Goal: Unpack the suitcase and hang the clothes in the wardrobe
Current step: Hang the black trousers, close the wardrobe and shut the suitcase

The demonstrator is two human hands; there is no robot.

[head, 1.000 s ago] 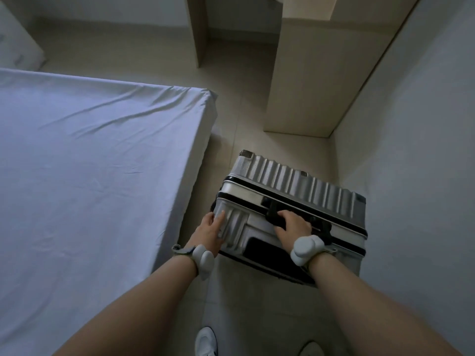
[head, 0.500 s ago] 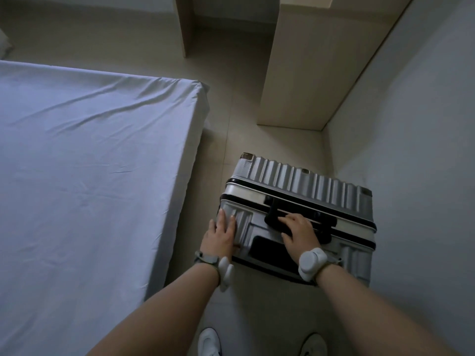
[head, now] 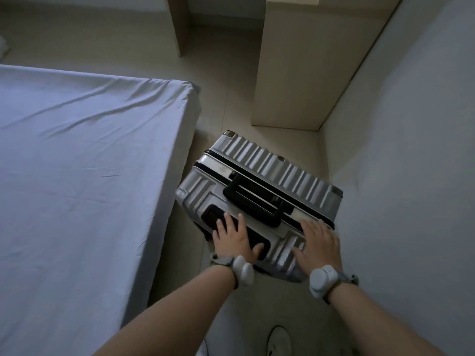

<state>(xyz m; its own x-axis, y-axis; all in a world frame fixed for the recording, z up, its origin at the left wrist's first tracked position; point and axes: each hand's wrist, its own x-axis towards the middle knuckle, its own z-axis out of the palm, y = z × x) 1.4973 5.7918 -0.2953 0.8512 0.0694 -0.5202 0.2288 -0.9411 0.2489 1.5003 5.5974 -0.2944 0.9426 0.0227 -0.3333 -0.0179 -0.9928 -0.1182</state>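
One closed suitcase, inside unseen.

No readable text, label, brand or number on any surface in view.

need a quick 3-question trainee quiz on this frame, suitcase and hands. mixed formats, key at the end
1. True or false: the right hand grips the black carry handle of the suitcase.
2. The suitcase lies between: A) the bed and the wall; B) two chairs; C) a desk and a door.
3. Fill in: the suitcase is ____ (open/closed).
Key: 1 false, the right hand and the left hand both lie flat on the suitcase and the handle is free; 2 A; 3 closed.
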